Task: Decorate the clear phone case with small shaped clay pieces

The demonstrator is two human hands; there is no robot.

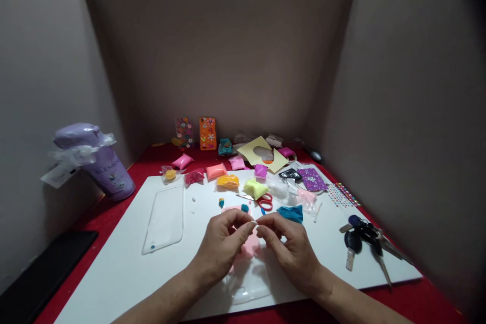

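My left hand (225, 241) and my right hand (291, 248) meet fingertip to fingertip, both closed in a pinch. A small white bit of modelling clay (254, 222) shows between the fingertips. Beneath them lies a clear phone case (252, 283), its upper part covered with pink clay (250, 247) that my fingers partly hide. Just beyond the fingers sits a dark teal clay lump (245, 208). Close to my right hand is a teal clay packet (290, 213). Red-handled scissors (266, 202) rest behind the hands.
Another clear phone case (165, 217) lies left on the white board (110, 268). Several clay packets, including an orange one (228, 181), line the back. Keys (360, 238) lie at right. A purple bag (108, 169) stands left; decorated cases (207, 133) lean at the rear.
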